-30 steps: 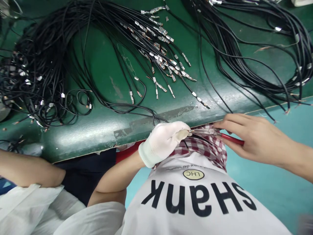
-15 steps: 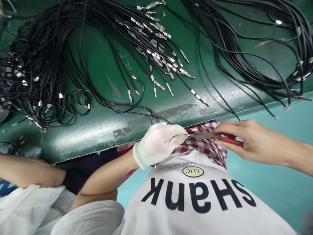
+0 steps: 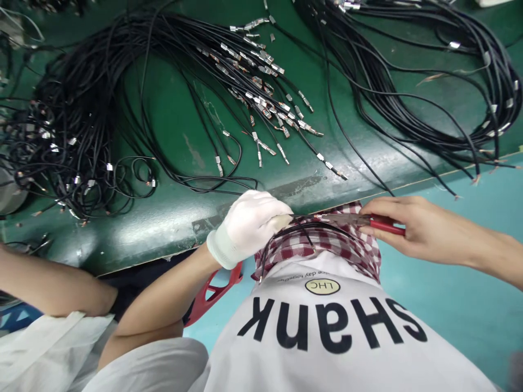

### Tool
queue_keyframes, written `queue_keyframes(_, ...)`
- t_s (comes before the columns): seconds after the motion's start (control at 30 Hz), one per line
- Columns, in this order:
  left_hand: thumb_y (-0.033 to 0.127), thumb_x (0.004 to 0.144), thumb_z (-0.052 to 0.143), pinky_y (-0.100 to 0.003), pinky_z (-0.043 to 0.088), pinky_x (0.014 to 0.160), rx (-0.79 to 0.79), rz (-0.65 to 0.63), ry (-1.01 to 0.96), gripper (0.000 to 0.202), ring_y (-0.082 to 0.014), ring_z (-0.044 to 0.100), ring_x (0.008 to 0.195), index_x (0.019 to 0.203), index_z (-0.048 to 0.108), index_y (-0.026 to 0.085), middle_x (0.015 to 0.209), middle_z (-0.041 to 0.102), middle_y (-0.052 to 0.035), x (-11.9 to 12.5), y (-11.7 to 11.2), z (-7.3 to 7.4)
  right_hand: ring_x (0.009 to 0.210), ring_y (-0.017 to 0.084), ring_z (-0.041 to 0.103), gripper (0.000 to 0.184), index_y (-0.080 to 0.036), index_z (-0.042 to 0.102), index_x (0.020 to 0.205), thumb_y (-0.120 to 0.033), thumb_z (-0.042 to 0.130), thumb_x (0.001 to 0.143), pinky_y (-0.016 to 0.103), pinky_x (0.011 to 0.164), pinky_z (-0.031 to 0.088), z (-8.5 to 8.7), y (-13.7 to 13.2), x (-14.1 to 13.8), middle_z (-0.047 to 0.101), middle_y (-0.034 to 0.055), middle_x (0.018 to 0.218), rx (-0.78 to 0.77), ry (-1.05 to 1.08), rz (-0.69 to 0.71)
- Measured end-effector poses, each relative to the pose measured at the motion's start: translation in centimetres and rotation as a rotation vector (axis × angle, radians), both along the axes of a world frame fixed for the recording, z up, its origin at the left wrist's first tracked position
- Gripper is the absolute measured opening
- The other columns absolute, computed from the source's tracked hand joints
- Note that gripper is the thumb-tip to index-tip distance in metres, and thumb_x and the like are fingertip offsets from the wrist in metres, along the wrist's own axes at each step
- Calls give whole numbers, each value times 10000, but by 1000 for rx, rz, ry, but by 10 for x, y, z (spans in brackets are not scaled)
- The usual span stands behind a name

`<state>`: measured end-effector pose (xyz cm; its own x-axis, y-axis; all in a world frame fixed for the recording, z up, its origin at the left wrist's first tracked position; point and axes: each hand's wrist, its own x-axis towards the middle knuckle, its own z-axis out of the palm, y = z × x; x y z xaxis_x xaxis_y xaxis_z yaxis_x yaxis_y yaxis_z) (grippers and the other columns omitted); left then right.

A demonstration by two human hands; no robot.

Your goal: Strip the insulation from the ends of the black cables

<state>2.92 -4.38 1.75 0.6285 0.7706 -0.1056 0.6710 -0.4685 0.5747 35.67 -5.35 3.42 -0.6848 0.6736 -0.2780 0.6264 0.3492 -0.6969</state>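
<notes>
My left hand, in a white glove, is closed around a thin black cable just off the table's front edge. Bare fingers of my right hand are wrapped round red-handled pliers. The pliers' jaws point left and meet the cable's end, which shows a small bright tip. Whether the jaws grip that tip firmly is too small to tell. Other black cables lie across the red checked cloth on my lap, below both hands.
On the green table, a large bundle of black cables ends in metal terminals. Another cable coil lies right, bare ends over the edge. A neighbouring person's arm is close on the left. A red stool stands below.
My left hand has slid left along the cable, away from the pliers, so a length now shows between them. My right hand has barely moved. More cables show on my lap.
</notes>
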Motion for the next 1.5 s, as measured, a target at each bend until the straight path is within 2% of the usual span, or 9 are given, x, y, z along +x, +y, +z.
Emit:
queue_keyframes(0.33,348,944,533,-550,216,1143,359,6,153,235,-267,570,1154,836,724,267,1020,716,-20,-43,42,-15,565,159,506,251,-222,624,982,-456,536,953,294,547,356,-14,11,12,607,2,693,42,-42,-98)
queue_keyframes(0.5,285,918,562,-597,119,1191,371,66,214,203,-291,557,1195,1070,688,240,1156,689,-54,-5,23,-3,680,193,578,270,-210,615,1044,-440,493,970,312,635,403,-18,19,12,648,46,827,156,-92,-77)
queue_keyframes(0.67,302,980,462,-393,456,980,157,112,74,280,-226,651,952,1140,670,202,993,719,-66,48,5,-6,818,230,619,330,-229,601,1177,-450,527,943,343,732,450,-10,29,13,659,74,998,228,-134,-14)
queue_keyframes(0.8,264,962,494,-303,477,946,-37,271,-125,237,-188,658,1022,1061,705,227,1084,733,-19,55,5,-10,960,293,577,476,-173,575,1248,-502,574,904,398,838,441,-4,50,30,630,142,1045,388,-199,-128)
queue_keyframes(0.9,265,933,532,-284,484,944,-168,350,-245,218,-177,659,1018,1026,723,217,1081,738,-11,54,5,-6,1104,363,492,532,-137,529,1334,-485,524,931,475,899,389,-19,72,43,568,210,1163,647,-403,-401)
queue_keyframes(1.03,330,910,560,-242,500,661,-449,504,-434,226,-134,621,693,975,716,180,767,688,-6,55,4,2,1185,389,440,603,-162,485,1396,-456,602,882,541,920,366,-54,98,53,505,226,1290,784,-535,-609)
queue_keyframes(1.2,341,884,600,-203,327,483,-619,588,-650,220,-71,422,511,919,709,152,603,522,30,50,4,-2,1302,405,397,811,-177,442,1453,-599,688,806,612,1077,267,-60,93,44,475,231,1405,885,-254,-578)
queue_keyframes(1.37,371,874,647,-218,224,461,-641,628,-763,241,-56,338,491,880,742,151,589,474,27,48,5,-11,1057,259,617,306,-211,651,1155,-303,686,865,416,943,487,-53,38,0,668,112,1126,883,170,-310)
queue_keyframes(1.5,396,866,668,-223,178,446,-661,680,-794,251,-52,295,460,877,747,158,549,414,41,50,5,-14,859,175,648,252,-202,662,1153,-204,642,902,311,757,522,-74,-6,-41,713,48,1009,769,240,-48)
